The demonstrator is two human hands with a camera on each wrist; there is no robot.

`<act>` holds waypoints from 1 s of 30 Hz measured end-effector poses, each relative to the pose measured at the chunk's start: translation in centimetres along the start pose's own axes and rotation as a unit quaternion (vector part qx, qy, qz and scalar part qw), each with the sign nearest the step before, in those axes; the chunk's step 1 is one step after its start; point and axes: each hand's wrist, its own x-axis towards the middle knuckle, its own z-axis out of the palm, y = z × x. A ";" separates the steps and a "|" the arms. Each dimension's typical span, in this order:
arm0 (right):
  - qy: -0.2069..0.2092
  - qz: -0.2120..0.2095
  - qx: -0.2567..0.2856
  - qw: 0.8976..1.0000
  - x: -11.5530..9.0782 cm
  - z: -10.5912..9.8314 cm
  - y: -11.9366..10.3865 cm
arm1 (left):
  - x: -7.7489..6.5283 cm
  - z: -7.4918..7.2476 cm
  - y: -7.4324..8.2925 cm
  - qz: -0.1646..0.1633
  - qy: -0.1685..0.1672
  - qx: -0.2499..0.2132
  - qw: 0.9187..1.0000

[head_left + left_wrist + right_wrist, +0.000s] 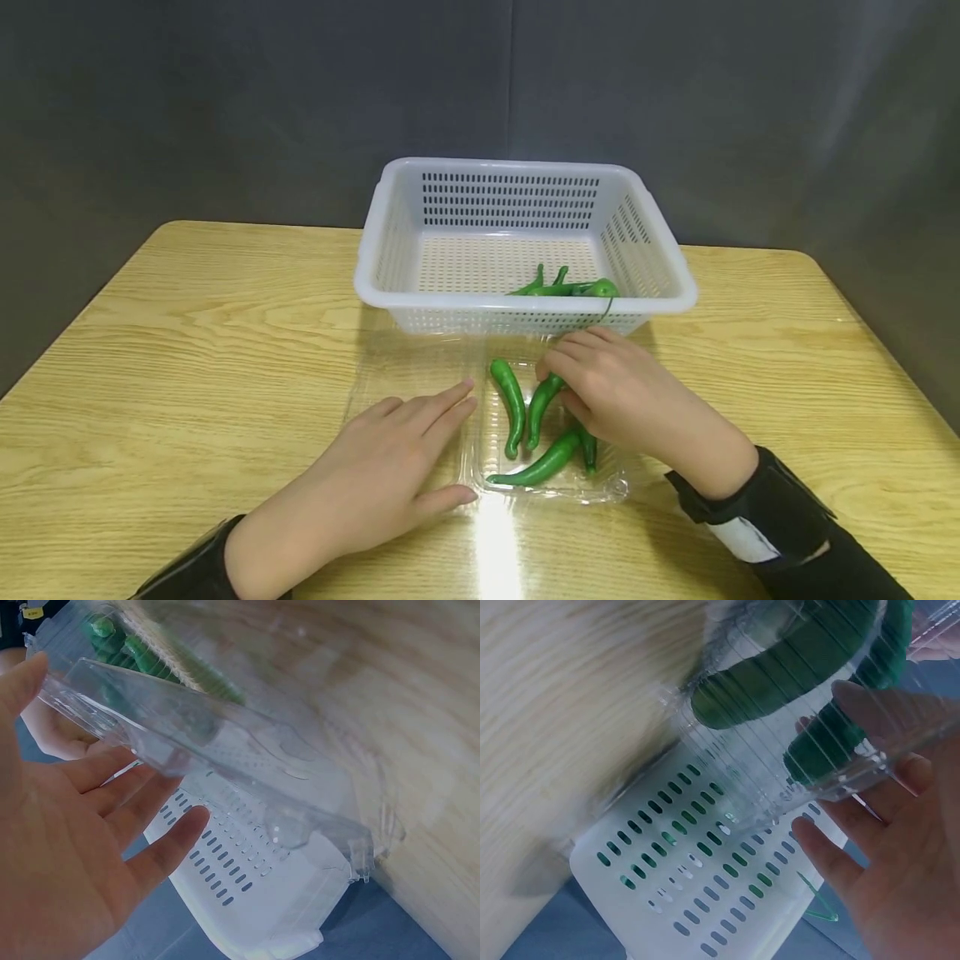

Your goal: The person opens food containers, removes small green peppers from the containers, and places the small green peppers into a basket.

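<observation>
A clear plastic clamshell box lies opened on the table, its lid half to the left. Several green chili peppers are in the right half. My right hand reaches over that half, fingers curled, pinching the upper end of one chili pepper. Below it another pepper lies crosswise, and one more is partly hidden under the hand. My left hand, its fingers extended, rests at the lid half near the hinge. Through the clear wall the right wrist view shows a pepper close up.
Behind the box stands a white slotted basket, with several more green peppers near its front right. A thin green stem hangs over its front rim. The wooden table extends to both sides, and a dark curtain hangs behind.
</observation>
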 end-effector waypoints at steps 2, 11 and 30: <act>0.000 0.002 -0.001 1.000 0.0 -0.2 -0.1 | 0.0 0.0 0.0 0.001 0.002 0.002 1.000; 0.026 -0.005 0.000 1.000 0.1 -0.9 -0.2 | 0.0 0.0 0.0 0.006 0.007 0.007 1.000; 0.131 -0.019 -0.024 0.991 0.1 -3.7 0.1 | 0.0 0.1 0.0 0.013 0.011 0.008 1.000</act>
